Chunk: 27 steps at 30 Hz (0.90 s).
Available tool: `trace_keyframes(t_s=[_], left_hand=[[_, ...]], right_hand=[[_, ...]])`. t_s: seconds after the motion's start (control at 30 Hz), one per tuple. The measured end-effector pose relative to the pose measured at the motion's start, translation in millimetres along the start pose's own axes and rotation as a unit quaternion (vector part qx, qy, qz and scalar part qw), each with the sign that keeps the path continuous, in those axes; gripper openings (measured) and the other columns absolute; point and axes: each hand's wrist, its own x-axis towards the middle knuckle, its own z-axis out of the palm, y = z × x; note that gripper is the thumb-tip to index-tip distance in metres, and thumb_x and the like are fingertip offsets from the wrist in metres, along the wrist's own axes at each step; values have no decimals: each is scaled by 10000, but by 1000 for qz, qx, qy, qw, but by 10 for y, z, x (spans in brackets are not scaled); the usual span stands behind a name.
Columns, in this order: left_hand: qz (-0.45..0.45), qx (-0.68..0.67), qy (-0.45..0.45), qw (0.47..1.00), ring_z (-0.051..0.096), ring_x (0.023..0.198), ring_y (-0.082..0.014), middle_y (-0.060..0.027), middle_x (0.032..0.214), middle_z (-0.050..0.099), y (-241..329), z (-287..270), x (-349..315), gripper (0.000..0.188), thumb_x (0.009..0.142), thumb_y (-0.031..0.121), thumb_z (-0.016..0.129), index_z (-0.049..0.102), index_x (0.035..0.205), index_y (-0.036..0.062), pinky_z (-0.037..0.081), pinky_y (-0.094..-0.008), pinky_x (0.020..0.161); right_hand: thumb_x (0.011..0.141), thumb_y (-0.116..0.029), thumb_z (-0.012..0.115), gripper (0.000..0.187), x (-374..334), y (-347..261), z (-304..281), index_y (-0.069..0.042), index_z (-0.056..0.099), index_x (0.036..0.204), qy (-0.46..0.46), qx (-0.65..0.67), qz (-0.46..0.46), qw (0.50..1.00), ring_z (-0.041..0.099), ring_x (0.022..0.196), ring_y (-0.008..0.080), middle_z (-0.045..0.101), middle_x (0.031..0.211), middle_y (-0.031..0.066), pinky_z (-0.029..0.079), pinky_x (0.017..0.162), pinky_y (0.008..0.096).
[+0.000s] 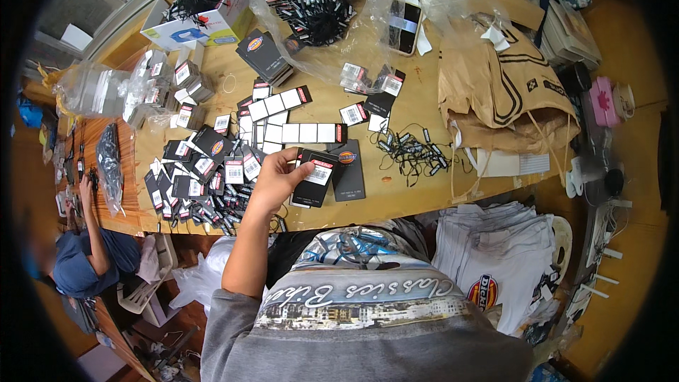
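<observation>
My left hand [274, 180] is closed on a black hang tag [315, 175] that bears a white barcode sticker with a red strip. The thumb lies across its upper left part, and a pale edge shows underneath. Just to the right, a plain-faced black hang tag [348, 172] with a small oval emblem lies flat on the wooden table. Beyond the hand lie strips of white labels [308, 133] with dark, red-marked ends. A heap of stickered black tags [201, 177] with cords spreads to its left. My right hand is not in view.
Black cord loops [412, 153] lie to the right, beside a brown paper bag [495, 85]. Farther back are a plastic bag of corded tags [315, 10], a phone [404, 28] and a white box [194, 25]. White garments [488, 255] are stacked at right. Another person [95, 258] sits at left.
</observation>
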Motion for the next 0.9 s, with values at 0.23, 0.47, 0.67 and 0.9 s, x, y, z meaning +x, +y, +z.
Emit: trace_keyframes(t_s=[0.23, 0.47, 0.67, 0.9], left_hand=[[-5, 7, -18, 1000, 535, 649, -59, -42, 767, 599, -73, 35, -15, 125, 765, -3, 553, 568, 881, -48, 445, -200, 584], [-12, 25, -25, 999, 538, 633, -67, -51, 753, 598, 17, 130, -28, 130, 767, 14, 559, 566, 884, -43, 441, -200, 570], [-7, -33, -14, 999, 561, 669, -87, -79, 809, 612, -50, 120, 31, 166, 765, 26, 562, 559, 908, -59, 453, -207, 611], [-37, -240, -117, 963, 573, 768, -126, -102, 891, 604, -148, -71, -31, 195, 734, -3, 579, 561, 922, -52, 457, -234, 712]], right_hand=[[696, -109, 596, 104, 91, -1, 74, -26, 626, 751, 23, -24, -22, 999, 579, 672, 135, 611, 688, 89, 452, 642, 275], [695, -109, 593, 101, 191, -13, 108, -29, 628, 747, 61, -38, -53, 996, 580, 664, 132, 611, 679, 88, 453, 634, 275], [694, -110, 591, 99, 235, 659, 223, -32, 629, 743, -62, -163, 18, 985, 581, 657, 129, 611, 671, 88, 454, 627, 275], [693, -110, 589, 97, -66, -271, -318, -35, 631, 738, -233, -310, -132, 912, 583, 649, 126, 611, 662, 87, 456, 618, 275]])
